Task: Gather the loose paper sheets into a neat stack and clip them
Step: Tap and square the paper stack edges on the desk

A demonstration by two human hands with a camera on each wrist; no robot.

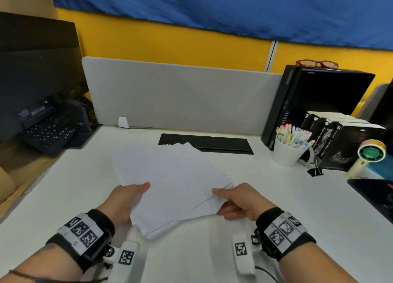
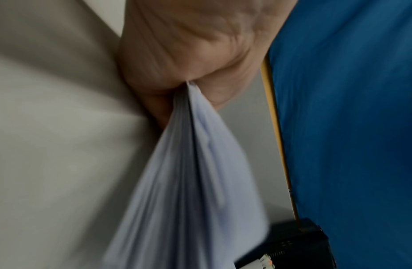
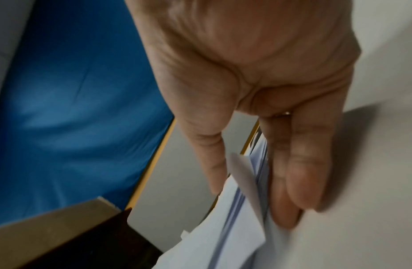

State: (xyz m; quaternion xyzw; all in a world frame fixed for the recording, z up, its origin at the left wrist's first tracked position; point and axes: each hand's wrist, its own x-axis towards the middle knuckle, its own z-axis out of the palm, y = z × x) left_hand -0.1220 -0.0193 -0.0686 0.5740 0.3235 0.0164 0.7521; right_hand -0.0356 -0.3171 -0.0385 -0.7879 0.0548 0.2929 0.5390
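A fanned, uneven bundle of white paper sheets (image 1: 170, 183) is held just above the white desk (image 1: 63, 197), its near corners skewed. My left hand (image 1: 125, 202) grips the bundle's left edge, thumb on top, fingers underneath. My right hand (image 1: 236, 200) pinches the right edge, thumb on top. The left wrist view shows the sheets (image 2: 189, 182) wedged between thumb and palm (image 2: 182, 54). In the right wrist view the sheets (image 3: 241, 209) sit between thumb and fingers (image 3: 299, 163). A black binder clip (image 1: 314, 171) lies at the right, beside the mug.
A white mug of markers (image 1: 289, 149) stands at the right, with black books (image 1: 340, 142) and a small fan (image 1: 370, 155) behind it. A black cable tray (image 1: 212, 143) lies behind the paper, before the grey divider (image 1: 180, 95). A keyboard (image 1: 49, 134) is at far left.
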